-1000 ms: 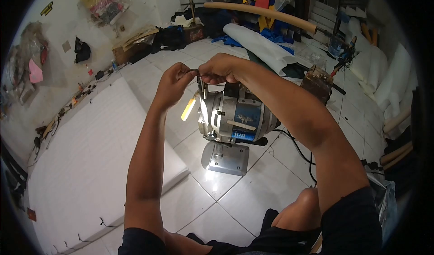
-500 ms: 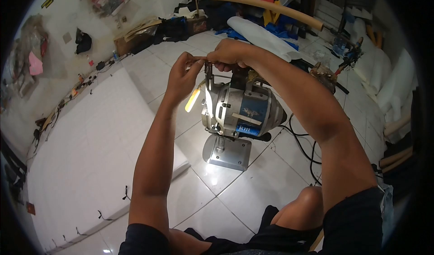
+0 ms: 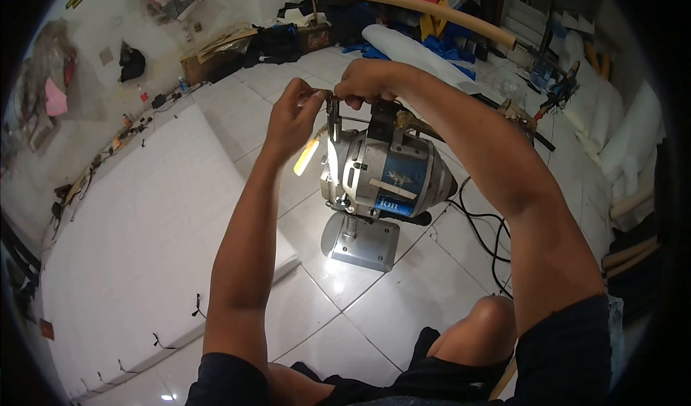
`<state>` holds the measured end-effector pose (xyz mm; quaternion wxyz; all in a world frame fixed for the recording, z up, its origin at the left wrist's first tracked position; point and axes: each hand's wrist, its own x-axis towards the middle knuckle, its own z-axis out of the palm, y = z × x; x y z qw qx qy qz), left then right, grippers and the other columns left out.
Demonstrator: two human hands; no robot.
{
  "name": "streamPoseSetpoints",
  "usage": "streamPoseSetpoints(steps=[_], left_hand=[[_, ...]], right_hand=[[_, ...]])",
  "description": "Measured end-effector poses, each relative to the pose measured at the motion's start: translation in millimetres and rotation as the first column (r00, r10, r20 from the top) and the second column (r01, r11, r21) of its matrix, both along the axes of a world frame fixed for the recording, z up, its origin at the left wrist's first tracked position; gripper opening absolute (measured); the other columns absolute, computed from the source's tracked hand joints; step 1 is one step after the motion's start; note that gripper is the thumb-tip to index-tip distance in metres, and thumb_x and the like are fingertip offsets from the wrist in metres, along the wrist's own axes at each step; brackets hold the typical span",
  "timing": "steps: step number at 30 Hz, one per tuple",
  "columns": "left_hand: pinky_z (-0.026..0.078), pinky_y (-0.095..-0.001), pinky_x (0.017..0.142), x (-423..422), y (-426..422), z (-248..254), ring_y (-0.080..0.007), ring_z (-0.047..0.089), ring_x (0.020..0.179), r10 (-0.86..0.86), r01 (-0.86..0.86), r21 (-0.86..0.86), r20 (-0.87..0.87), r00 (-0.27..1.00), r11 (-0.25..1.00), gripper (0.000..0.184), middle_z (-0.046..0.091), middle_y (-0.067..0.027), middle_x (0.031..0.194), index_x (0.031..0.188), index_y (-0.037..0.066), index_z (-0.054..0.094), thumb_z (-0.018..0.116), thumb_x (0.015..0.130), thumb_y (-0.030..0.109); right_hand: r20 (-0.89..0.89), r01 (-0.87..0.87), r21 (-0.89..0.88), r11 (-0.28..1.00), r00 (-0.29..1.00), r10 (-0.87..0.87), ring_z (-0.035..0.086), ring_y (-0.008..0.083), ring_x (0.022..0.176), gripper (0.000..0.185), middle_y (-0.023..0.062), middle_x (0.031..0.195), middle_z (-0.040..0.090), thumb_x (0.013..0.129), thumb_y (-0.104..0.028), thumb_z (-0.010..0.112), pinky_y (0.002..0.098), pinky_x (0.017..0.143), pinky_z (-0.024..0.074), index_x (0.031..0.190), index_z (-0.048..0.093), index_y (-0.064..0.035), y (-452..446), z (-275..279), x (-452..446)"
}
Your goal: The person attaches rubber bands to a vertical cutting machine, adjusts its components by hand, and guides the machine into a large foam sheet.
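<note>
A cutting machine with a round metal motor housing and a blue label (image 3: 402,176) stands on its grey base plate (image 3: 361,243) on the tiles. At the top of its upright metal part (image 3: 333,122), my left hand (image 3: 295,111) pinches something small and thin that I cannot make out. My right hand (image 3: 363,82) is closed at the same spot, just to the right, and what its fingers hold is hidden. A lit yellow-edged piece (image 3: 306,158) hangs left of the upright part.
A thick white stack (image 3: 151,240) with small dark clips or ties along its edge lies at the left. A black cable (image 3: 479,233) runs over the floor at the right. White rolls (image 3: 414,53), a long tan tube (image 3: 432,14) and dark fabric lie behind.
The view has shifted, so the machine sits a little further right. Both hands remain at the machine's top, and my right hand has drawn slightly away from my left in the last half second.
</note>
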<state>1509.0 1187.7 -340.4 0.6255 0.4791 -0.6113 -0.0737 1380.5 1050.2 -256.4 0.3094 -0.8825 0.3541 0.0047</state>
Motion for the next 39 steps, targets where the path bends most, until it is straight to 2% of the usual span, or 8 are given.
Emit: streamPoseSetpoints(steps=[6,8,9,18,29,33,36,39], left_hand=[[0.053,-0.0346,0.078,-6.5,2.5,1.6,-0.0197,0.065,0.092,0.156,-0.162,0.026,0.16,0.975,0.986,0.02,0.069,-0.013,0.095,0.094,0.0,0.05,0.059,0.096,0.018],[0.054,-0.0357,0.087,-11.9,-1.0,-0.4,-0.0205,0.062,0.102,-0.176,0.204,0.077,-0.274,0.946,0.976,0.016,0.061,-0.0109,0.101,0.101,-0.001,0.049,0.051,0.1,0.015],[0.054,-0.0357,0.087,-12.4,-1.5,-0.7,-0.0205,0.062,0.102,-0.177,0.204,0.071,-0.276,0.945,0.976,0.016,0.061,-0.0109,0.101,0.101,-0.001,0.049,0.051,0.1,0.015],[0.054,-0.0352,0.09,-3.4,-6.4,-5.8,-0.021,0.064,0.103,-0.128,0.137,0.069,-0.12,0.984,0.988,0.016,0.059,-0.0147,0.115,0.108,-0.001,0.049,0.049,0.101,0.013],[0.051,-0.0306,0.082,-5.8,-0.2,-7.3,-0.0166,0.066,0.089,0.123,-0.128,0.065,0.079,0.989,0.99,0.021,0.069,-0.0113,0.088,0.095,0.001,0.05,0.056,0.099,0.02],[0.051,-0.0315,0.083,-2.0,-0.9,-9.6,-0.0169,0.066,0.089,0.134,-0.141,0.082,0.087,0.987,0.987,0.019,0.069,-0.0117,0.092,0.095,0.0,0.05,0.056,0.098,0.018],[0.05,-0.0321,0.086,1.0,-1.3,-10.7,-0.0178,0.065,0.095,0.075,-0.077,0.076,0.033,0.997,0.994,0.018,0.068,-0.0122,0.1,0.099,-0.001,0.051,0.057,0.097,0.016],[0.048,-0.0325,0.09,3.3,-3.0,-12.5,-0.0182,0.063,0.101,-0.061,0.064,0.043,-0.067,0.996,0.997,0.02,0.066,-0.0123,0.108,0.11,-0.002,0.054,0.059,0.096,0.011]], right_hand=[[-0.101,-0.067,-0.032,0.997,0.993,0.063,0.045,0.0068,0.048,0.02,0.0005,0.065,0.061,0.084,-0.028,0.061,0.0242,0.038,0.0268,0.084,0.066,-0.0087,14.9,19.9,-8.7],[-0.091,-0.136,0.018,0.991,0.986,0.137,0.048,0.0063,0.052,0.019,0.001,0.07,0.062,0.084,-0.027,0.061,0.0232,0.039,0.0292,0.086,0.066,-0.0085,12.3,22.9,-8.1],[-0.095,-0.136,0.013,0.991,0.986,0.137,0.048,0.0063,0.052,0.019,0.001,0.07,0.062,0.084,-0.027,0.061,0.0232,0.039,0.0292,0.086,0.066,-0.0085,3.0,17.3,-4.6],[-0.107,-0.337,0.072,0.939,0.933,0.343,0.051,0.0072,0.061,0.021,0.002,0.08,0.062,0.086,-0.024,0.061,0.0213,0.047,0.0347,0.096,0.064,-0.0052,-32.9,10.6,17.2],[-0.262,-0.462,0.214,0.861,0.822,0.506,0.051,0.0085,0.073,0.021,0.0014,0.088,0.063,0.088,-0.023,0.06,0.0228,0.054,0.0382,0.1,0.066,-0.0076,-38.5,25.1,35.8],[-0.229,-0.417,0.256,0.872,0.85,0.474,0.053,0.0071,0.065,0.016,0.0009,0.083,0.062,0.085,-0.017,0.062,0.0209,0.05,0.0344,0.097,0.062,-0.0069,-32.7,26.5,28.7],[-0.226,-0.461,0.21,0.862,0.835,0.501,0.056,0.0078,0.067,0.023,0.0016,0.086,0.064,0.085,-0.018,0.063,0.0209,0.05,0.0354,0.104,0.064,-0.0057,-29.9,32.9,22.2],[-0.285,-0.497,-0.168,0.851,0.851,0.441,0.06,0.0086,0.068,0.034,0.0028,0.092,0.067,0.086,-0.022,0.066,0.0218,0.05,0.0388,0.116,0.065,-0.0049,-24.6,36.6,8.7]])
